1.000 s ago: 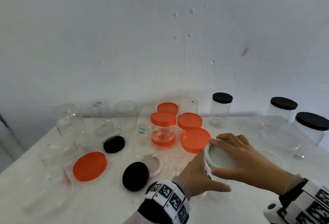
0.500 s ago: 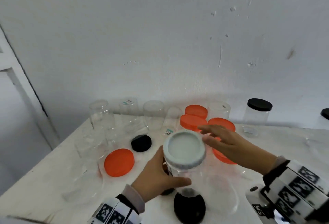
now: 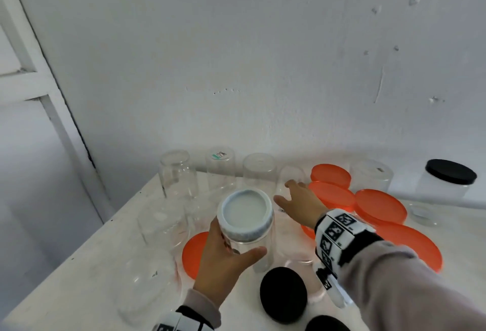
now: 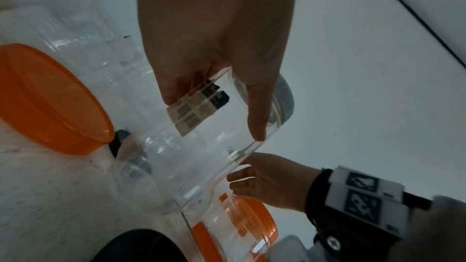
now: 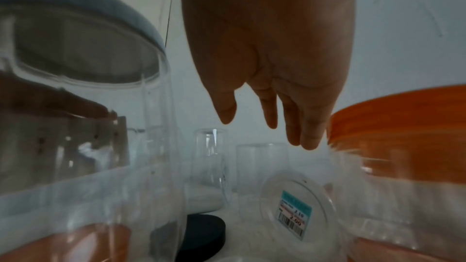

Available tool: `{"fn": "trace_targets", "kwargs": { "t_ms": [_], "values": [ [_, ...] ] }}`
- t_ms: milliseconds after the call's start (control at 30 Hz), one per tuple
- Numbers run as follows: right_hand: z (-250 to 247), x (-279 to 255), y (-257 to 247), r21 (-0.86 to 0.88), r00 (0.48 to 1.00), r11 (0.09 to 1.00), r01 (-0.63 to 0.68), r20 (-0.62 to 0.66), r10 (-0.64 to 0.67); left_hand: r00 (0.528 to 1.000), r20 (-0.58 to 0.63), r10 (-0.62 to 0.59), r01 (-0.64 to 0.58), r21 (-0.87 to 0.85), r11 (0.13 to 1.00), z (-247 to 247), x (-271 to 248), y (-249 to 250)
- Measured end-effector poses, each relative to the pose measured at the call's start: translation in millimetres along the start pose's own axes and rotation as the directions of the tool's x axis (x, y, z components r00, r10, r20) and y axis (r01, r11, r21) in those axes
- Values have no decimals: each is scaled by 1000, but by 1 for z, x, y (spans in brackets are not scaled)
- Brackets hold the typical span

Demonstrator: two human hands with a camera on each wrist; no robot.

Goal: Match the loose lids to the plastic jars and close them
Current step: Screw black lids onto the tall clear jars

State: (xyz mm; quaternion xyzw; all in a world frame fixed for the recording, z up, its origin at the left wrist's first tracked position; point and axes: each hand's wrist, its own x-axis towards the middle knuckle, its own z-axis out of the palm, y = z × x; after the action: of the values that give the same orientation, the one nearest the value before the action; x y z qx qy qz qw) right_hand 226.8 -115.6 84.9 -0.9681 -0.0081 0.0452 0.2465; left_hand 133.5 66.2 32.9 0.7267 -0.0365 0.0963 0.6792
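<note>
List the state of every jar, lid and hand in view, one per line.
White-lidded jar: closed, held up.
Left hand: grips that jar.
Right hand: open, reaching, holds nothing.
Black-lidded jar: closed, standing.
Back-row clear jars: upside down, no lids.
Black lid: loose on table.

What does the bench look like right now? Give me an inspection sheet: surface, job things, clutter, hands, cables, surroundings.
Surface: white table, scuffed.
Job's things: white-lidded jar held above the table; loose orange lids; loose black lid; uncapped clear jars along the wall; black-lidded jar at far right.
Clutter: nothing seen.
Hands: left hand grips the white-lidded jar; right hand open, holding nothing, reaching toward the clear jars.
Cables: nothing seen.
Surroundings: white wall, marked; white frame at left.
</note>
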Motion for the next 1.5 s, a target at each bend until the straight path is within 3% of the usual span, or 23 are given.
{"fn": "trace_targets", "kwargs": {
  "t_ms": [300, 500, 700, 967, 1067, 1133, 1267, 1367, 1500],
  "values": [
    [29, 59, -6, -196, 962, 946, -256, 44, 270, 997, -57, -42, 38, -67, 997, -8, 18, -14],
    [39, 75, -7, -268, 941, 918, -294, 87, 326, 996, -78, -52, 49, -43, 998, -11, 23, -18],
    [36, 68, -16, -323, 946, 897, -303, 12, 324, 998, -58, -22, 18, -71, 997, -6, 28, -12],
    [-17, 41, -31, -397, 976, 893, -212, -124, 176, 999, -39, -8, 5, -76, 997, 15, 42, 2],
    [-49, 26, -24, -261, 979, 950, -173, -155, 136, 999, -41, -17, 16, -24, 1000, 25, 54, 10],
    [-70, 13, -15, -83, 976, 986, -141, -180, 125, 999, -39, 2, 0, 41, 999, 34, 66, 15],
    [-101, -18, 9, 288, 953, 956, -55, -272, 137, 998, -53, 39, -31, 156, 987, 60, 94, 16],
    [-113, -49, 35, 606, 926, 794, 46, -324, 194, 999, 27, 24, -32, 312, 950, 81, 111, 13],
    [-116, -92, 73, 853, 947, 517, 67, -219, 237, 997, 80, 5, -39, 432, 901, 99, 128, 2]
  ]
}}
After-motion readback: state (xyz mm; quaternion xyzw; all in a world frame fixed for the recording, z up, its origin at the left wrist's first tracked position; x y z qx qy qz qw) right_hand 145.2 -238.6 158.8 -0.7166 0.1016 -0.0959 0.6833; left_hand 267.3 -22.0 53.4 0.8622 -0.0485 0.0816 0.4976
